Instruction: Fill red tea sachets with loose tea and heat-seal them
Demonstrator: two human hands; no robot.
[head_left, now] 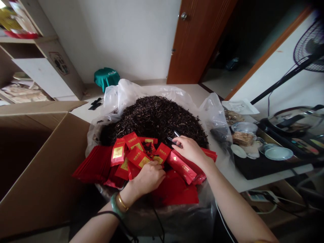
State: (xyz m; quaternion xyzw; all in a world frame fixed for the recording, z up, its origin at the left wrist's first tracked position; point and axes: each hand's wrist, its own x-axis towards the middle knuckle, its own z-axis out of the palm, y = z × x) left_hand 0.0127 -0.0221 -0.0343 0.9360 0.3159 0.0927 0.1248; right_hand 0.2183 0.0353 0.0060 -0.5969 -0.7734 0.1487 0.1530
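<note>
A large heap of dark loose tea leaves fills a clear plastic bag at the middle. Red sachets with gold labels lie in a loose spread along the heap's near edge. My left hand presses down among them, fingers curled on a red sachet, with a green bangle and a gold bracelet on the wrist. My right hand is over the heap's near right edge. Its fingers hold a small black and silver tweezer-like tool, whose tips point into the leaves.
A large open cardboard box stands at the left. To the right, a dark tray holds small dishes and jars, beside a glass-lidded pot. A fan and a power strip are at the right.
</note>
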